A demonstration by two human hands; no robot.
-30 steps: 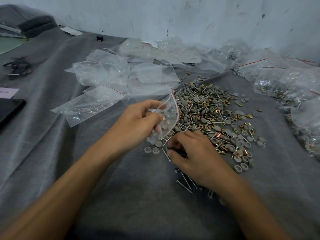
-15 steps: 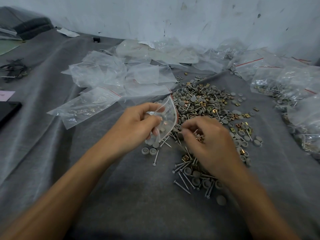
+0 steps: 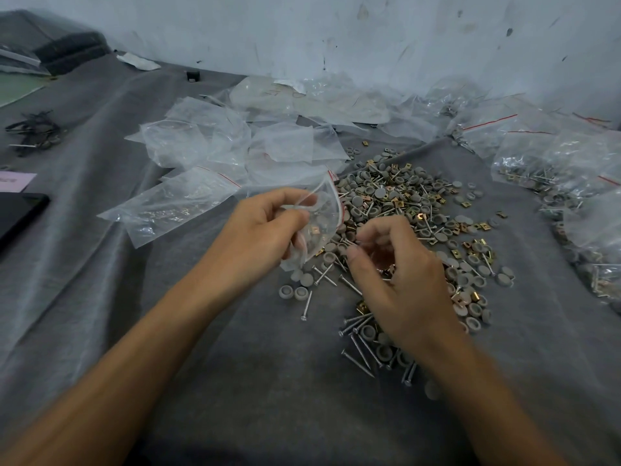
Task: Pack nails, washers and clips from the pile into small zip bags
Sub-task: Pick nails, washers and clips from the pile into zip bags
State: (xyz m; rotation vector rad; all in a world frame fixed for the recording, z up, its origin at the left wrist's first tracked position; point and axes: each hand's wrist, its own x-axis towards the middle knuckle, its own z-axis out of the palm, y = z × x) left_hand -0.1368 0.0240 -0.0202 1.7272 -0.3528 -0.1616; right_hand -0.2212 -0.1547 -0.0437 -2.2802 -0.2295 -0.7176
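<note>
Creased grey cloth (image 3: 235, 381) spread as work surface. Pile of nails, washers, brass clips (image 3: 403, 203) heaped right of centre. Empty zip bags (image 3: 235, 146) strewn behind; filled zip bags (image 3: 537, 163) laid at right. Black device (image 3: 16, 213), pink label (image 3: 13, 181) at left edge.

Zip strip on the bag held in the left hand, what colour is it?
The zip strip on that bag is red; head view shows it.
</note>
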